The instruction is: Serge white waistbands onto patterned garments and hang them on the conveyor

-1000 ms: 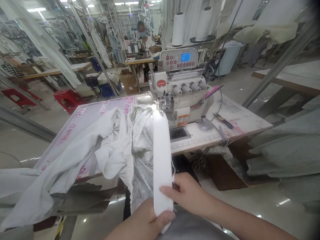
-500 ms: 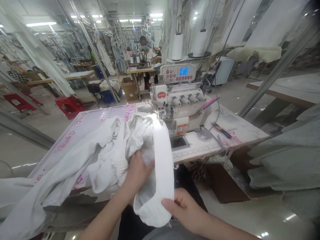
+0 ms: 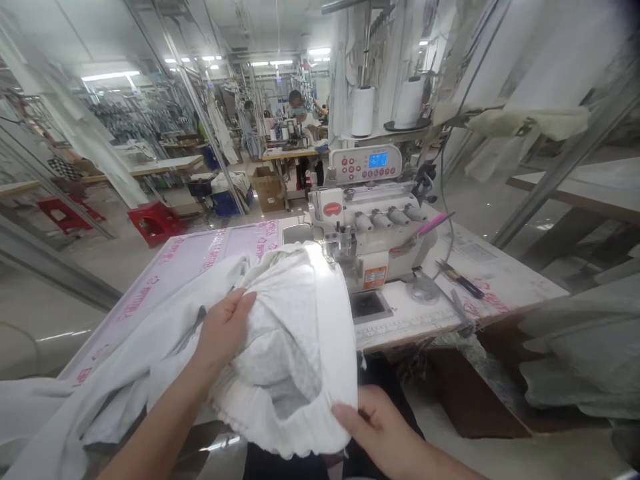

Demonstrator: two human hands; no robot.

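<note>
Head view: holds a white garment spread between both hands, at the front edge of a worktable and before a sewing machine. With the left hand, pinches the garment's fabric at the left side of its opening, with the thumb close to the fingers; cannot tell the exact place of every fingertip. With the right hand, pinches the lower right of a smooth white band, with the thumb on top and the fingers bent beneath. Leads the band up from the right hand to the brightly lit needle area of the machine; cannot make out the exact contact there. Shows gathers along the near lower rim of the opening, and lets loose folds trail leftward across the table's pink-printed covering.

To the right of the band, on the table, lies a small dark-handled tool, near a clear round object. Above the machine's control panel, with its lit blue display, stand two white thread cones. Farther back, beyond a red stool and a cardboard box, sits a co-worker at another machine.
</note>
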